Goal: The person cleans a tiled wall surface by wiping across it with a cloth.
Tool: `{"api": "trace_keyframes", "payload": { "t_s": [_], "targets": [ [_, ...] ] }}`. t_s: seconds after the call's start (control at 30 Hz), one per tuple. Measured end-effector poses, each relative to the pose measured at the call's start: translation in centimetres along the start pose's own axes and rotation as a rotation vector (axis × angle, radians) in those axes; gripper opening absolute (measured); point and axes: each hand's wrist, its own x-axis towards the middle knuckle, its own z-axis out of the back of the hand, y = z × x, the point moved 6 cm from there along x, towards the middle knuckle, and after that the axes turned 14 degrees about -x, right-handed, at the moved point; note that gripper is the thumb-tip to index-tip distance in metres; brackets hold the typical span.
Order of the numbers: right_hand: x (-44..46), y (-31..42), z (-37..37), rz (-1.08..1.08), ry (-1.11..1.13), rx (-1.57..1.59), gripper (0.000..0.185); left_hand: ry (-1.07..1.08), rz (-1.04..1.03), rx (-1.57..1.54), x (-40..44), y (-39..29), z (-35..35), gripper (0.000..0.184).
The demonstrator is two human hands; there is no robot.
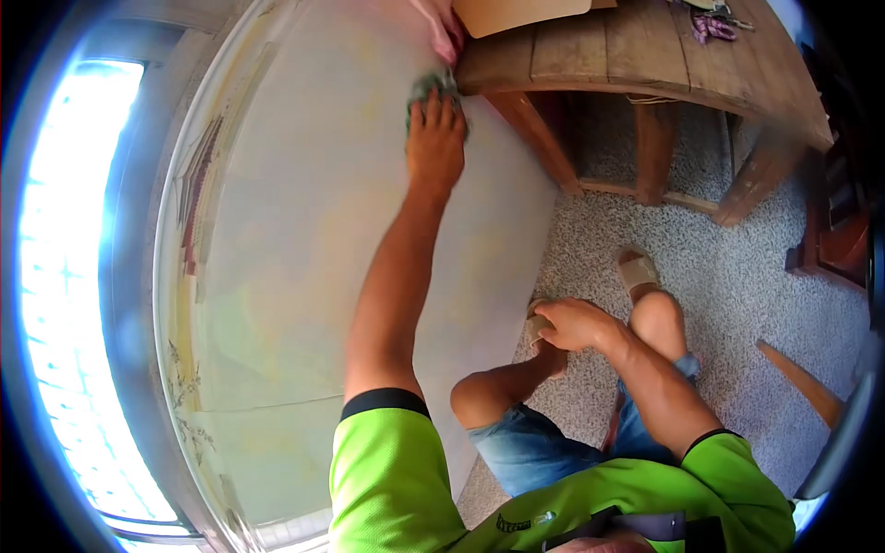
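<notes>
My left hand (435,152) is stretched far forward and pressed over a crumpled dark-green cloth (426,89). Its fingers lie across the cloth, which is against a large pale surface (295,212) with faint yellowish patches. The cloth is close to the corner of a wooden table and just below some pink fabric (442,29). My right hand (579,324) hangs above the floor near my knees and sandals, its fingers loosely bent and holding nothing that I can see.
The wooden table (608,55) bears a piece of cardboard (516,14) and a small purple item (714,28). A bright window (74,276) is on the left. Speckled floor (590,240) lies below, with dark wooden furniture (843,244) and a wooden leg (802,382) at right.
</notes>
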Motion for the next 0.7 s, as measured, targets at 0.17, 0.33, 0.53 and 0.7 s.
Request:
{"api": "trace_keyframes", "payload": {
  "t_s": [0.17,0.33,0.53,0.7],
  "targets": [
    [-0.3,-0.5,0.9,0.014,-0.004,0.022,0.038,0.396,-0.126,-0.101,-11.5,-6.7,-5.0,0.046],
    [-0.7,-0.1,1.3,-0.033,-0.021,-0.043,0.041,0.427,-0.081,-0.222,-26.6,-7.8,-1.2,0.042],
    [1.0,-1.1,-2.3,0.002,0.062,-0.265,0.045,0.258,0.222,-0.249,-38.2,-0.9,9.8,0.057],
    [1.4,-3.3,-5.0,-0.017,0.057,-0.364,0.042,-0.127,0.633,-0.094,-46.1,7.2,23.7,0.077]
  ]
}}
